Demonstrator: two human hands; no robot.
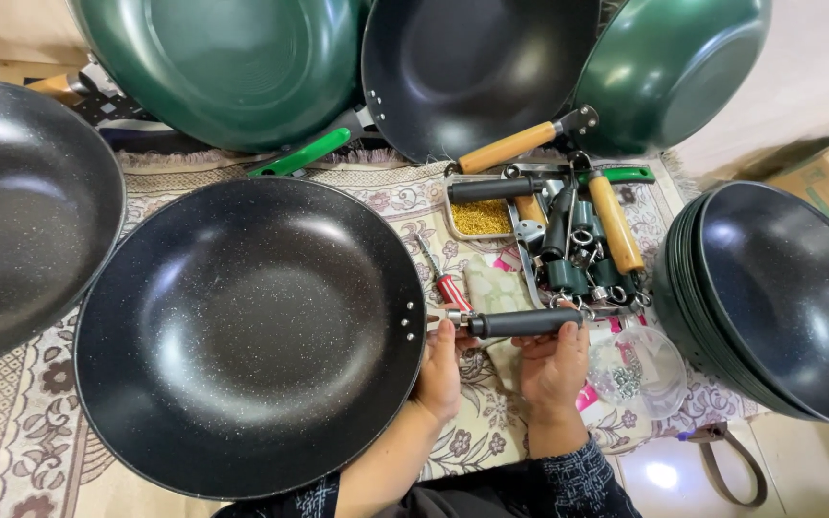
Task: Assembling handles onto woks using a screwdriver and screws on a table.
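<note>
The black speckled wok [247,336] lies bowl-up on the patterned rug [40,403], filling the centre-left of the view, with its two rivets at the 3 o'clock point of the rim. The left hand [441,369] is closed on that rim at the rivets, thumb on top, fingers curled beneath. Directly at 3 o'clock from the rivets, the black handle [520,321] lies horizontal, its metal end close to the wok wall; whether the two actually touch cannot be determined. The right hand [554,364] supports the handle from below, thumb and fingertips pinching its outer half. A red-handled screwdriver [445,283] lies on the rug at 12 o'clock from the left hand, just beside the handle. At 1 o'clock from the hands sits a small clear tray of brass-coloured screws [480,218], adjacent to a pile of spare handles [578,240], some black, some wooden. A clear bowl of small metal parts [637,372] rests at 3 o'clock from the right hand, near it. A stack of dark woks [779,302] occupies the right edge. Another black wok [26,216] lies at 9 o'clock. Along the top, two green woks [227,67] [674,72] flank a black one [477,67], all leaning on edge.
</note>
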